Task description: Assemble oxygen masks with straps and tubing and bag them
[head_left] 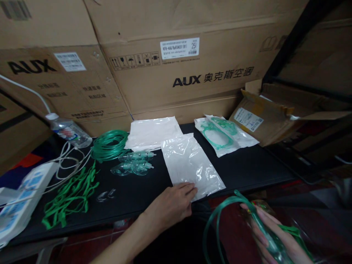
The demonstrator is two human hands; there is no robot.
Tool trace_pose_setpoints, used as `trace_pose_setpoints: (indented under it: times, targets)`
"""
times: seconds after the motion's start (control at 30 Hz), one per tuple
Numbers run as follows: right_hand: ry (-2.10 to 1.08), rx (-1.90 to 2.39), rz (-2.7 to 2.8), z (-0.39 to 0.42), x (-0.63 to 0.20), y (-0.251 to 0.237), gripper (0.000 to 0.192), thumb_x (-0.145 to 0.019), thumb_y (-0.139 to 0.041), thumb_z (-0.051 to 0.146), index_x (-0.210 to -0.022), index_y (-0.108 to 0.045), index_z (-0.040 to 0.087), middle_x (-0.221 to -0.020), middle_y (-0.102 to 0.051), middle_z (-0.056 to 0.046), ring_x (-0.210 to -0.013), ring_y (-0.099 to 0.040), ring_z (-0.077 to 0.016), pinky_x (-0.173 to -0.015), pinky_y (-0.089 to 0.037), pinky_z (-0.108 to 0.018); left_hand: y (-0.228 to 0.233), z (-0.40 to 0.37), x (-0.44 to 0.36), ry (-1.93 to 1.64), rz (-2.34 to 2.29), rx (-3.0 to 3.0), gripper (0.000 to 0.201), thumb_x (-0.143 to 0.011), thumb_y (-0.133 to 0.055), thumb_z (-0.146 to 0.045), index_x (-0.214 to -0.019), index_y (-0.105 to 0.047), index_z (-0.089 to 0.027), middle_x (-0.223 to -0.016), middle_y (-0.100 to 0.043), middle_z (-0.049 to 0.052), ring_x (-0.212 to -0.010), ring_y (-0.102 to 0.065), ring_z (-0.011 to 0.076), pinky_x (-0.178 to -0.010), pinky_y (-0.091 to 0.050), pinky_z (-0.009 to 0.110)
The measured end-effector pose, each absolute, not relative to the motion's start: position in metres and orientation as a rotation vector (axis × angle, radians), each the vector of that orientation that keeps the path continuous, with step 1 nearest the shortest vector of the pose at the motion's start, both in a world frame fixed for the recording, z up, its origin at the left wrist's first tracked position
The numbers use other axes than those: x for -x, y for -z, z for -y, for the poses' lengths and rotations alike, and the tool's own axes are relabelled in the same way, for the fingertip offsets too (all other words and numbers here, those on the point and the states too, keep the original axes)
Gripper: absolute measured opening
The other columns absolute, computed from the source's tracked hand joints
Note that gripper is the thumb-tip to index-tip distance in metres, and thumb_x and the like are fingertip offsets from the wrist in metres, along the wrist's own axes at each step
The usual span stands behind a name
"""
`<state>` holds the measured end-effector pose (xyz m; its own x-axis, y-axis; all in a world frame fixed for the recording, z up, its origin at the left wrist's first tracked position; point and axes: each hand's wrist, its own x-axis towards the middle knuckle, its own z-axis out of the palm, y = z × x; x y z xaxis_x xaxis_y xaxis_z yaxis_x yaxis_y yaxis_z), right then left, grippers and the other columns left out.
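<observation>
The left hand (172, 205) lies flat, fingers on the empty plastic bag (191, 165), whose long axis runs away from it, while the right hand (271, 234) apparently clasps a mask with green tubing (220, 216).

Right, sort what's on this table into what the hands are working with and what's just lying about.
In hand:
left hand on the empty plastic bag
right hand holding a mask with green tubing

Lying about:
water bottle
power strip
cardboard boxes
green straps
</observation>
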<state>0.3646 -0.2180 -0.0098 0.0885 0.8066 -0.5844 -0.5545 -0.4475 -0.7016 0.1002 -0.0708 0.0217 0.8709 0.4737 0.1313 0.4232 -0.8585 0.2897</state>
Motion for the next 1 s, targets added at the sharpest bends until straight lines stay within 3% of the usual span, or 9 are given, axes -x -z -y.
trace_pose_setpoints:
  times: [0.1,0.4,0.47,0.57,0.67,0.83,1.0]
  targets:
    - [-1.544,1.276,0.276,0.218,-0.365,0.011,0.046,-0.077,-0.08,0.064,-0.074,-0.065,0.021,-0.047,-0.054,0.006,-0.022,-0.042,-0.0089,-0.024,-0.038,-0.021,-0.022,0.081,-0.104,-0.179,-0.751,-2.896,0.044,-0.091,-0.068,-0.011,-0.135,-0.059,-0.012,-0.142,-0.066,0.015,-0.13,-0.064,0.0302,-0.085,-0.065,0.037]
    - [-1.631,1.192,0.265,0.222,-0.362,0.021,0.054,-0.084,-0.076,0.061,-0.057,-0.058,0.018,-0.042,-0.051,0.005,-0.023,-0.045,-0.0083,-0.026,-0.042,-0.021,-0.005,0.08,-0.108,-0.38,-0.873,-2.95,0.027,-0.093,-0.064,-0.004,-0.117,-0.061,-0.017,-0.12,-0.075,0.009,-0.108,-0.072,0.0248,-0.081,-0.063,0.034]
    - [-1.626,1.212,0.255,0.221,-0.355,0.015,0.048,-0.083,-0.078,0.059,-0.063,-0.061,0.019,-0.047,-0.054,0.005,-0.024,-0.044,-0.0075,-0.025,-0.041,-0.02,-0.003,0.077,-0.11,-0.43,-0.976,-2.903,0.019,-0.096,-0.061,-0.007,-0.111,-0.062,-0.019,-0.112,-0.076,0.007,-0.1,-0.074,0.0235,-0.076,-0.063,0.032]
    - [-1.594,1.219,0.238,0.215,-0.341,0.005,0.037,-0.082,-0.08,0.055,-0.095,-0.071,0.022,-0.054,-0.058,0.007,-0.024,-0.046,-0.0086,-0.025,-0.041,-0.02,-0.004,0.076,-0.113,-0.521,-1.184,-2.786,0.008,-0.102,-0.057,-0.015,-0.107,-0.062,-0.019,-0.103,-0.077,0.007,-0.091,-0.075,0.0241,-0.068,-0.062,0.031]
    - [-1.513,1.184,0.214,0.207,-0.333,0.0,0.049,-0.083,-0.08,0.053,-0.12,-0.068,0.025,-0.057,-0.059,0.008,-0.025,-0.047,-0.0089,-0.026,-0.042,-0.02,-0.007,0.079,-0.114,-0.57,-1.302,-2.667,0.007,-0.104,-0.055,-0.02,-0.107,-0.062,-0.02,-0.098,-0.078,0.007,-0.086,-0.077,0.0236,-0.068,-0.062,0.031]
    - [-1.352,1.174,0.12,0.197,-0.325,-0.001,0.054,-0.075,-0.088,0.047,-0.119,-0.07,0.022,-0.056,-0.054,0.01,-0.03,-0.042,-0.0059,-0.028,-0.037,-0.017,-0.011,0.079,-0.112,-0.575,-1.31,-2.547,0.007,-0.104,-0.056,-0.021,-0.108,-0.061,-0.022,-0.092,-0.079,0.003,-0.08,-0.079,0.0217,-0.07,-0.062,0.03]
    - [-1.078,1.216,0.065,0.193,-0.303,-0.009,0.051,-0.075,-0.087,0.047,-0.118,-0.072,0.024,-0.06,-0.059,0.007,-0.041,-0.051,-0.0093,-0.039,-0.047,-0.019,-0.016,0.075,-0.113,-0.604,-1.297,-2.475,0.006,-0.102,-0.059,-0.021,-0.107,-0.062,-0.022,-0.087,-0.08,0.0,-0.073,-0.079,0.0202,-0.067,-0.061,0.028]
